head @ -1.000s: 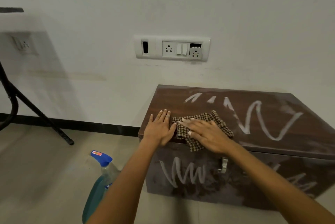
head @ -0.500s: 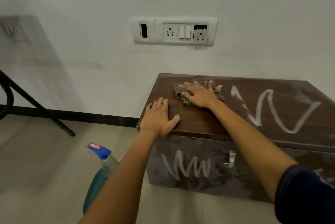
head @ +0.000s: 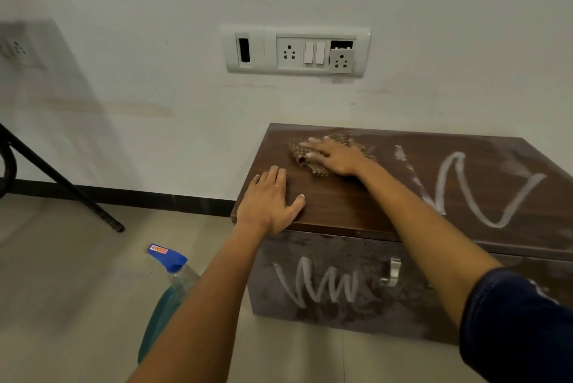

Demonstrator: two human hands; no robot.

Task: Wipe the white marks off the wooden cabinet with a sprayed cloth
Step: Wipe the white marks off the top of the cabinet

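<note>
A low dark wooden cabinet (head: 347,206) stands against the wall. My right hand (head: 336,154) presses a brown checked cloth (head: 313,165) flat on the far left part of its top. My left hand (head: 269,201) lies flat, fingers spread, on the top's front left corner and holds nothing. A large white zigzag mark (head: 474,187) covers the right half of the top. Another white scribble (head: 316,283) runs across the cabinet's front face, left of a metal handle (head: 392,272).
A spray bottle (head: 169,283) with a blue trigger head and teal liquid stands on the tiled floor, left of the cabinet and partly behind my left forearm. A black stand leg (head: 62,181) slants to the floor at the left. A socket panel (head: 296,51) is on the wall.
My right hand has pushed the cloth from the top's front edge to the back left area. The white strokes near the top's middle are mostly gone. My left hand has stayed put.
</note>
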